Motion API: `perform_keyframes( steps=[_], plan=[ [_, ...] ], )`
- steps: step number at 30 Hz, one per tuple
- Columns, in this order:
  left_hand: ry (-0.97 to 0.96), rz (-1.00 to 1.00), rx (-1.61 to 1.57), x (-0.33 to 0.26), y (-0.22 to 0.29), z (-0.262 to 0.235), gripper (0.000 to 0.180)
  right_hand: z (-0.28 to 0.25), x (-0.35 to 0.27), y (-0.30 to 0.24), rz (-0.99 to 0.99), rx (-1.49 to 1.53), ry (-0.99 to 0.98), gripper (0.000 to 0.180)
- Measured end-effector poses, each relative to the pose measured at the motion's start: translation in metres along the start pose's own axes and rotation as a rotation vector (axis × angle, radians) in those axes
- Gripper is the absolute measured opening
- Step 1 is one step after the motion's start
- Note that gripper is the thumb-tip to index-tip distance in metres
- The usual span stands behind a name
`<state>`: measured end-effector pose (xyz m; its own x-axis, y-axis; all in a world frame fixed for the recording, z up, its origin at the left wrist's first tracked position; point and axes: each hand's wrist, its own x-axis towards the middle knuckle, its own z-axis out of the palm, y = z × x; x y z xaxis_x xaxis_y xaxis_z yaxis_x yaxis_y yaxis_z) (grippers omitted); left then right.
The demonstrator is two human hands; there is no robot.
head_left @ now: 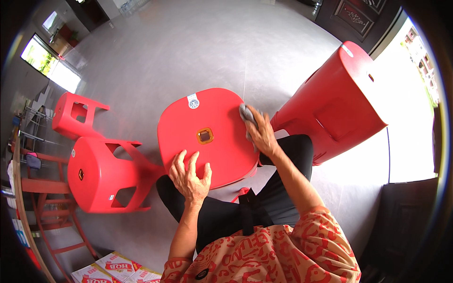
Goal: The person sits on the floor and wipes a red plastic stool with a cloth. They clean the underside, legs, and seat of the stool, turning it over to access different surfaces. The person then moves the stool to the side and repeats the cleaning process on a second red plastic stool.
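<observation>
Four red plastic stools show in the head view, and the one under the hands sits closest, its square seat (207,134) tipped up toward the camera between the person's knees. Its rounded rim is free along the far and left sides, with bare grey floor (188,52) spreading wide beyond it. To the left, a toppled stool (101,174) lies on its side just beside the seat's lower left corner, and another stool (75,115) stands behind that one. On the right, a larger overturned stool (337,101) lies close to the seat's right edge, leaving only a narrow gap there.

The seat is glossy red with softly rounded corners, a small amber square inset (205,136) at its centre and a round pale sticker (193,101) near the far edge.

The left hand (190,177) lies flat with fingers spread on the seat's near edge, holding nothing. The right hand (261,134) presses a crumpled grey cloth (246,114) against the seat's right rim, fingers curled over it.
</observation>
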<state>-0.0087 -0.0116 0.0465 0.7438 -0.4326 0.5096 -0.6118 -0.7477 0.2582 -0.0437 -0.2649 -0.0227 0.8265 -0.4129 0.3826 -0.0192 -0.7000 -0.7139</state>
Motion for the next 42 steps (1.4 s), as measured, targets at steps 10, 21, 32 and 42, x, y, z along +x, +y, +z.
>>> perform_keyframes(
  steps=[10, 21, 32, 42],
  plan=[
    [-0.024, 0.035, 0.02, -0.001, -0.003, 0.001, 0.041, -0.02, -0.051, -0.051, 0.161, 0.023, 0.071, 0.052],
    [-0.021, -0.015, -0.015, 0.0, 0.001, -0.003, 0.042, 0.007, 0.075, -0.044, 0.013, -0.374, -0.051, 0.044],
    [0.01, -0.013, -0.035, -0.001, -0.002, -0.002, 0.039, 0.023, 0.034, -0.084, -0.292, -0.556, 0.018, 0.045],
    [0.033, -0.08, -0.25, -0.005, -0.013, 0.002, 0.031, 0.02, -0.066, -0.136, -0.458, -0.342, -0.123, 0.042]
  ],
)
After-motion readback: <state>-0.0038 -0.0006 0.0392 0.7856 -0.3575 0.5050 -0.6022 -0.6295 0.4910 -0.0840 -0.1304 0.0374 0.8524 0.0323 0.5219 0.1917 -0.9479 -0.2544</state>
